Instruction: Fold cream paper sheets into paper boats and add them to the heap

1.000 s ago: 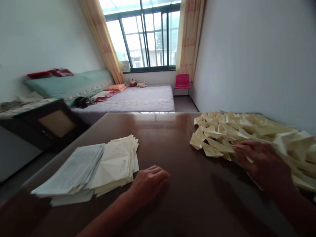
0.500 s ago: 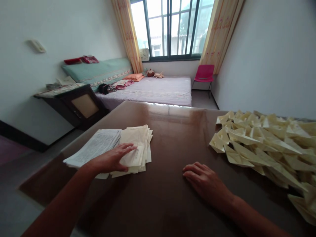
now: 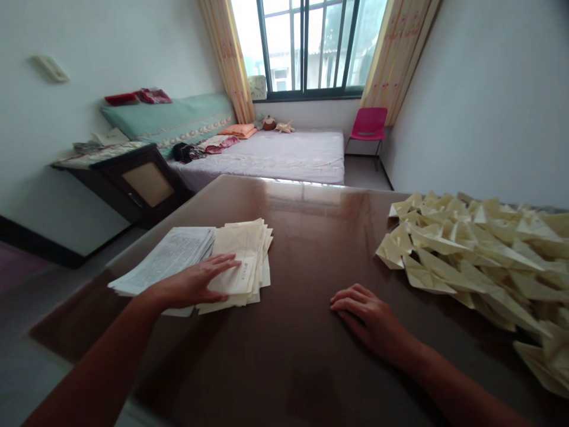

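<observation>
Daylight comes through a dark-framed window (image 3: 304,50) between yellowish curtains (image 3: 232,59), beyond a lilac-sheeted bed (image 3: 293,155) and a pink chair (image 3: 368,123) near the pale wall (image 3: 484,95).

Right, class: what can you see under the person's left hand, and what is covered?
The cream paper stack runs under the left hand, with white printed pages beside it, also partly hidden. Whatever lies directly beneath the palm is covered from view.
</observation>
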`<state>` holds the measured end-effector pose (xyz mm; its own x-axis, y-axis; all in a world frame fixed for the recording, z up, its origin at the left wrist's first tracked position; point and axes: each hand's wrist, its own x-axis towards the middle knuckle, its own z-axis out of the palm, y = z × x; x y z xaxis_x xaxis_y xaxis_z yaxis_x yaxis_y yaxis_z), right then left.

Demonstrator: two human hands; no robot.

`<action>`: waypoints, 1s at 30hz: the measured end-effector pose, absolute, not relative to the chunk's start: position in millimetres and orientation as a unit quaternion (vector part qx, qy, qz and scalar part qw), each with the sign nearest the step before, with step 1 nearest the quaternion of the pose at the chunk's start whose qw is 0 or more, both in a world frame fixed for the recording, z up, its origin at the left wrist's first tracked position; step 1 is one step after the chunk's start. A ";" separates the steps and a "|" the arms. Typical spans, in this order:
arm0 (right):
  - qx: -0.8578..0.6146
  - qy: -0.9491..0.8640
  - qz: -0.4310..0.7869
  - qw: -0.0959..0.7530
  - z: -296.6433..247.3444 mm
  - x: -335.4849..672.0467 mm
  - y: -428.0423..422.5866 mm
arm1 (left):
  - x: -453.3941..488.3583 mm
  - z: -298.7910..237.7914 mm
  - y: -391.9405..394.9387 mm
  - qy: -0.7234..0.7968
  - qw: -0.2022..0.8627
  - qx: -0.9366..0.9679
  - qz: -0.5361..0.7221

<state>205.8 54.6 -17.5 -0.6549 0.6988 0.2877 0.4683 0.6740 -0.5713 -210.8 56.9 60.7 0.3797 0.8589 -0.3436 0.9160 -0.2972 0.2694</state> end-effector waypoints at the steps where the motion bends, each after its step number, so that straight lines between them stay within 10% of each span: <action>1: -0.332 -0.880 0.231 0.249 -17.6 205.9 54.4 | -211.6 61.3 57.0 0.553 0.216 0.802 -0.069; 30: -0.328 -0.872 0.258 0.256 -16.5 205.6 57.7 | -223.3 79.6 53.8 0.574 0.291 0.765 -0.021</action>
<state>205.6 57.7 -16.5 -0.6528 0.7049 0.2776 0.4401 0.6511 -0.6184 -223.3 53.8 79.6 0.3401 0.8662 -0.3660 0.8902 -0.1712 0.4221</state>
